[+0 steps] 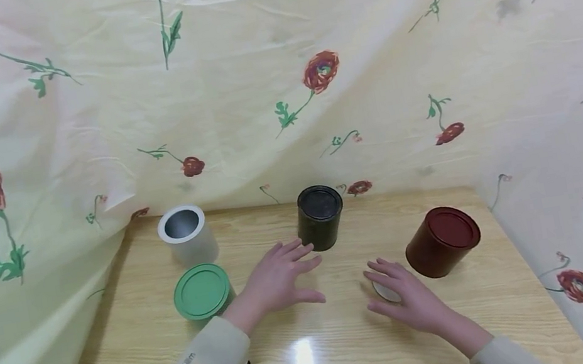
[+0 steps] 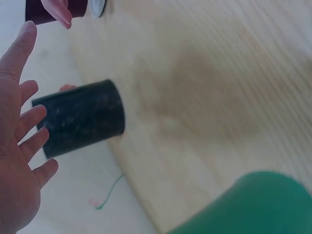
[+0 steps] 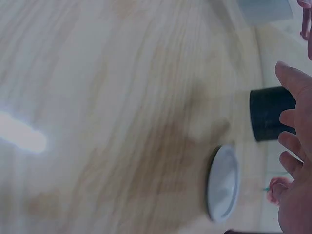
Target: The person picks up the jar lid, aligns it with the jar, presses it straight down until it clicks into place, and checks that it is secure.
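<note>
My left hand (image 1: 276, 283) hovers above the table with fingers spread, holding nothing. Its fingertips overlap the lower part of a black lidded can (image 1: 321, 218) in the head view; whether they touch is unclear. Fingers apart, my right hand (image 1: 414, 302) is over a round white lid (image 1: 386, 291), which it partly covers. In the right wrist view that lid (image 3: 224, 184) lies flat on the wood, apart from the hand. Right of it stands a dark red lidded can (image 1: 439, 244). Left of my left hand are a green lidded can (image 1: 202, 291) and, behind it, a white can (image 1: 195, 245) without a lid.
The pale wooden table (image 1: 341, 352) has a bright light reflection near its front. Cream cloth (image 1: 235, 114) with printed red flowers hangs behind it and along both sides, close behind the white and black cans.
</note>
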Motion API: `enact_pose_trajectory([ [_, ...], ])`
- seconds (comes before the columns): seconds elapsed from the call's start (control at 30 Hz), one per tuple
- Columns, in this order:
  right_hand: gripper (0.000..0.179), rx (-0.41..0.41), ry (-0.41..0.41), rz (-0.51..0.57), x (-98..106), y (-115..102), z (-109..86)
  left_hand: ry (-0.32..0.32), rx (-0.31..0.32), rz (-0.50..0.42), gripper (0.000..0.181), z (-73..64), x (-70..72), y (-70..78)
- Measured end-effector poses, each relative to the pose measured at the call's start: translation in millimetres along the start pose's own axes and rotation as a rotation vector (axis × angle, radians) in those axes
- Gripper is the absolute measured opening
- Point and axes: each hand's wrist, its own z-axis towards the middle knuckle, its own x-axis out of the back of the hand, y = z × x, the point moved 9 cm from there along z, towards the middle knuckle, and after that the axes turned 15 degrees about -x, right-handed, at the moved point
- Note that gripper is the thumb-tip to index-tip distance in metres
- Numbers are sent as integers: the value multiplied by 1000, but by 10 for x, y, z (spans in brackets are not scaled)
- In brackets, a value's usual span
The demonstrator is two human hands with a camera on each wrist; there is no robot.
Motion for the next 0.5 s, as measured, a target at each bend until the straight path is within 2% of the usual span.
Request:
enact_pose_trajectory([
  [0.13, 60, -3, 48, -21, 44, 113, -126, -13, 1, -14, 77, 67, -197, 9],
  [0.27, 61, 29, 114, -39, 101, 192, -251, -34, 1, -30, 77, 139, -359, 34],
  [0.5, 66, 38, 179, -54, 182, 328, -422, -97, 28, -28, 78, 273, -619, 57],
])
